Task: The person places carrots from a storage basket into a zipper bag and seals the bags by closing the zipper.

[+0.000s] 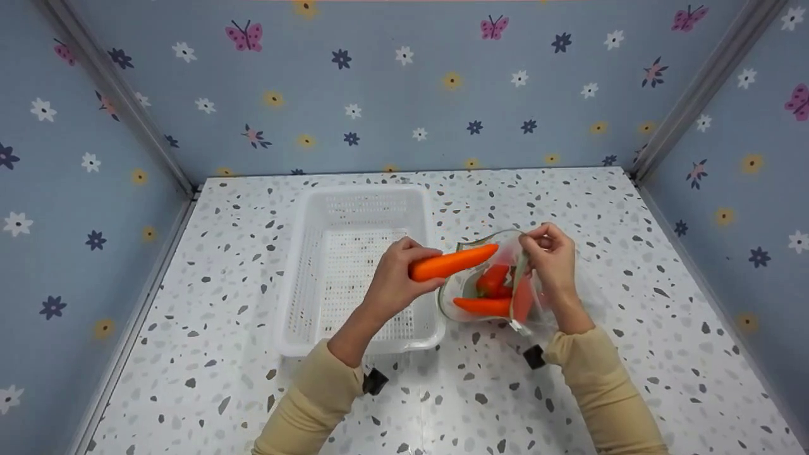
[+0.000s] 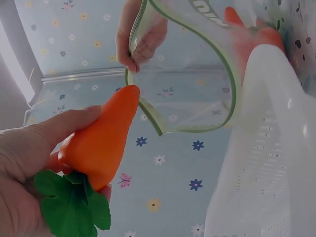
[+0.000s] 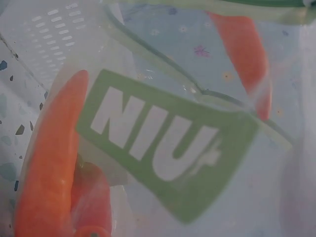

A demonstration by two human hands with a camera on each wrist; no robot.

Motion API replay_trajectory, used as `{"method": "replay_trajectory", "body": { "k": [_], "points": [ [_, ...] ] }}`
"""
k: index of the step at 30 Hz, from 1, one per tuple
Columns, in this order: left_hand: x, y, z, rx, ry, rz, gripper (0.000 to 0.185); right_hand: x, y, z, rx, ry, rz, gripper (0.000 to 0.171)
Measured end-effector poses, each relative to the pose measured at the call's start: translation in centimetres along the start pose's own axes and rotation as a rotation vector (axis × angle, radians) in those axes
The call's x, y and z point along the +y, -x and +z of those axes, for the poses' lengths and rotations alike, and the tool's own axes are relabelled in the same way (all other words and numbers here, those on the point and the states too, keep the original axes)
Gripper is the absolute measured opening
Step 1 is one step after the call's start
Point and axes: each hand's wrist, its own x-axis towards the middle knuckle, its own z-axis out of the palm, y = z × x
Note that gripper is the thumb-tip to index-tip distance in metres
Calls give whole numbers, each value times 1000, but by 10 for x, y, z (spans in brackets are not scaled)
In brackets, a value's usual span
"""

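My left hand [image 1: 395, 278] grips an orange carrot [image 1: 452, 262] by its thick end, its tip pointing right at the mouth of a clear zip bag [image 1: 499, 284]. In the left wrist view the carrot [image 2: 106, 138] shows green leaves by my palm, and the bag's green-edged rim [image 2: 197, 98] gapes just beyond its tip. My right hand [image 1: 551, 253] pinches the bag's upper rim and holds it open. Inside the bag lie another carrot [image 1: 483, 306] and red vegetables [image 1: 496, 281]. The right wrist view shows the bag's green label [image 3: 163, 143] with a carrot [image 3: 49, 163] behind it.
A white perforated basket [image 1: 360, 265] stands empty just left of the bag, under my left hand. The speckled table [image 1: 632, 265] is walled on three sides by blue flowered panels [image 1: 404, 88].
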Motion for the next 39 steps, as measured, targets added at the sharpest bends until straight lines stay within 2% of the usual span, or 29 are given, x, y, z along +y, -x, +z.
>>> {"method": "replay_trajectory", "body": {
  "k": [14, 21, 28, 33, 39],
  "points": [
    [-1, -2, 50, -124, -130, -23, 34, 4, 1, -1, -9, 5, -34, 6],
    [4, -11, 70, -203, -200, -85, 35, 5, 1, -1, -14, -6, -30, 6],
    [6, -25, 87, -268, -331, -128, 36, 7, 1, -2, -16, 29, -6, 5],
    [7, -35, 97, -271, -378, -136, 33, 5, 2, 0, -20, 9, -23, 6],
    [5, -43, 102, -217, -335, -107, 30, 14, -2, -2, -64, -92, -58, 8]
  ]
}}
